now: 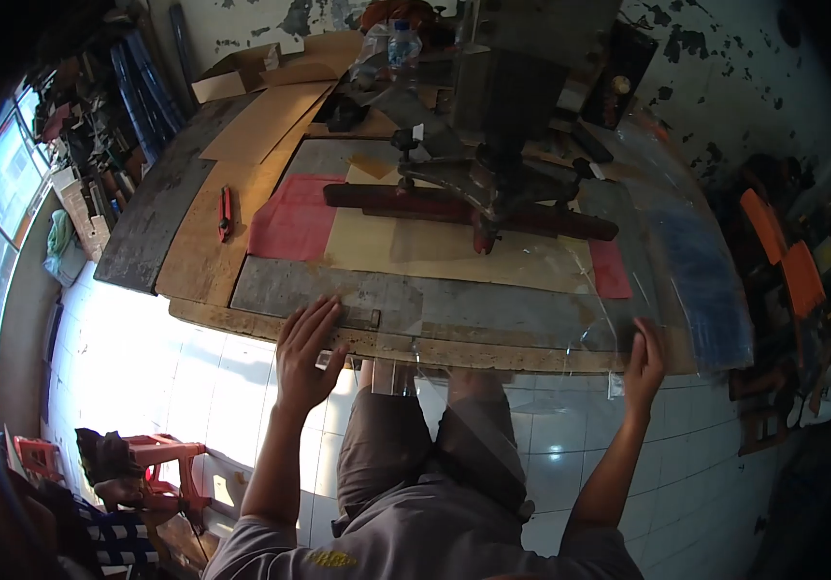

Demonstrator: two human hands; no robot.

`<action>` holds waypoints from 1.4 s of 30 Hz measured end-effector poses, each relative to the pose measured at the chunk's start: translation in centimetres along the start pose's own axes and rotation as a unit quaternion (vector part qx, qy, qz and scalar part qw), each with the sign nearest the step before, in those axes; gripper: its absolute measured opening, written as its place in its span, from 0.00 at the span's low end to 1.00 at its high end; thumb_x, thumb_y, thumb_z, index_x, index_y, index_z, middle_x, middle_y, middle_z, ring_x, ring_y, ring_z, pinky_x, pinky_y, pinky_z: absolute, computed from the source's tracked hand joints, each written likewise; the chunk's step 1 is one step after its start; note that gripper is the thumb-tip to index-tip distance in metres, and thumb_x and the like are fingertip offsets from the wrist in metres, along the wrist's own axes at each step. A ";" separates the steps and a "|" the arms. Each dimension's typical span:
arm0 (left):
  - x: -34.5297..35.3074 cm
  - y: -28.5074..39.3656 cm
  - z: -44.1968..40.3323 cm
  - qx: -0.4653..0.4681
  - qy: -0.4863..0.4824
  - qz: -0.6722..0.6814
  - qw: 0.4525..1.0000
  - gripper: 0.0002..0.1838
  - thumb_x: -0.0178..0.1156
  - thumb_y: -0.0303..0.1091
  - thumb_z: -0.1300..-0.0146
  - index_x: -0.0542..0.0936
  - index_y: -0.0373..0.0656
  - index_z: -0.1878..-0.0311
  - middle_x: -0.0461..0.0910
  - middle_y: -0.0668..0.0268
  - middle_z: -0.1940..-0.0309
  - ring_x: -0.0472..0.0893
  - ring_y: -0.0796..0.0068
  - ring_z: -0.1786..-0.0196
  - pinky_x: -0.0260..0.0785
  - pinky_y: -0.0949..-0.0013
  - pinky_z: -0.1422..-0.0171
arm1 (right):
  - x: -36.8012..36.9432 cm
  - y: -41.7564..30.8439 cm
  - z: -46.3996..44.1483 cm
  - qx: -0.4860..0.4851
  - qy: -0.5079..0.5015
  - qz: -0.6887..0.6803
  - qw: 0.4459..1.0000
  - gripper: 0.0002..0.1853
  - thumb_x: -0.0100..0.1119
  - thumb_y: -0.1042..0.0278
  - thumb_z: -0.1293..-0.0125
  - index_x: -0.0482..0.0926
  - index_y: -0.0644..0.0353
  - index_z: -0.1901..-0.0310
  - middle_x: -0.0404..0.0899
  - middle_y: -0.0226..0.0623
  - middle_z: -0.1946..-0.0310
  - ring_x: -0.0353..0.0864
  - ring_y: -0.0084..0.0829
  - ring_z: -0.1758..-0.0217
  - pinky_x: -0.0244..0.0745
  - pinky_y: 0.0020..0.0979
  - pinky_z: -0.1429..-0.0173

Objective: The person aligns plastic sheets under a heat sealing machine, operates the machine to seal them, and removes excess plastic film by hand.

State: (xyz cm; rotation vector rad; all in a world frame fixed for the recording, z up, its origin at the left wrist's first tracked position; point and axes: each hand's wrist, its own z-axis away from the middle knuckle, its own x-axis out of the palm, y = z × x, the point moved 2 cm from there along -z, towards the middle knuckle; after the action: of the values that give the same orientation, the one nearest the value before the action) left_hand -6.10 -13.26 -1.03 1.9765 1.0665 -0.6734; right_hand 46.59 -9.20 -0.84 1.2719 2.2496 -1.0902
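My left hand [309, 354] lies at the front edge of the worktable [232, 322], its fingers stretched out over the edge and the thumb apart. Farther right, my right hand [645, 360] is at the edge of a clear plastic sheet [531, 338], fingers up and close together; whether they grip the sheet is unclear. The sheet spreads over the table front and hangs past the edge. Behind it a dark metal press [498, 179] with a red bar [386, 201] stands over yellow material [435, 246] and red material [295, 217].
A red cutter [225, 215] lies on the wooden board at left. Cardboard [266, 121] and a water bottle [402, 48] are at the back. Blue-tinted plastic sheets [703, 280] lie at the right end. A red stool [169, 452] stands on the floor at lower left.
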 end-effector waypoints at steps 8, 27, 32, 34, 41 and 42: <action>6.6 -1.9 6.0 -0.027 0.196 -0.072 0.977 0.30 0.57 0.46 0.30 0.71 0.44 0.28 0.68 0.50 0.26 0.59 0.38 0.21 0.43 0.34 0.18 | 6.2 1.4 8.3 -0.001 0.206 0.150 0.967 0.35 0.21 0.43 0.16 0.61 0.61 0.23 0.57 0.47 0.20 0.49 0.53 0.15 0.44 0.61 0.16; 10.9 -4.8 6.2 0.024 0.317 -0.077 0.945 0.30 0.57 0.45 0.37 0.68 0.49 0.33 0.62 0.43 0.26 0.54 0.35 0.21 0.43 0.29 0.21 | 8.7 3.2 7.9 -0.044 0.283 0.106 0.952 0.37 0.23 0.40 0.17 0.51 0.61 0.19 0.44 0.53 0.17 0.39 0.55 0.13 0.37 0.62 0.15; 10.7 -4.5 6.2 0.012 0.312 -0.080 0.947 0.30 0.56 0.49 0.36 0.68 0.50 0.33 0.62 0.43 0.26 0.54 0.35 0.21 0.42 0.29 0.21 | 8.9 3.2 8.1 -0.026 0.287 0.091 0.953 0.37 0.23 0.39 0.17 0.52 0.60 0.19 0.44 0.53 0.17 0.39 0.56 0.13 0.36 0.62 0.15; 10.7 -4.4 6.2 0.012 0.309 -0.083 0.947 0.29 0.54 0.50 0.34 0.68 0.49 0.33 0.61 0.43 0.25 0.54 0.36 0.21 0.41 0.29 0.21 | 8.8 3.4 8.1 -0.028 0.286 0.096 0.953 0.37 0.23 0.39 0.17 0.52 0.59 0.19 0.44 0.53 0.17 0.39 0.56 0.13 0.36 0.62 0.15; 10.7 -4.3 6.1 0.012 0.303 -0.090 0.949 0.28 0.51 0.51 0.31 0.67 0.47 0.33 0.60 0.43 0.24 0.54 0.35 0.20 0.40 0.30 0.20 | 8.9 3.7 8.3 -0.023 0.289 0.104 0.951 0.38 0.23 0.38 0.17 0.52 0.60 0.19 0.44 0.52 0.17 0.38 0.56 0.13 0.34 0.63 0.15; 10.7 -4.3 6.2 0.011 0.302 -0.091 0.949 0.28 0.51 0.51 0.31 0.67 0.47 0.33 0.60 0.43 0.24 0.54 0.35 0.20 0.40 0.30 0.20 | 9.0 3.7 8.3 -0.024 0.289 0.103 0.951 0.38 0.23 0.38 0.17 0.52 0.60 0.19 0.44 0.52 0.17 0.38 0.56 0.13 0.34 0.63 0.15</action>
State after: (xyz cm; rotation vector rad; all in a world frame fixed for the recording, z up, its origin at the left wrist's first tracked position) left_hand -4.93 -12.08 -13.98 2.1791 1.6214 -0.1557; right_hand 44.18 -9.14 -13.38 1.9516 2.4285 -0.6329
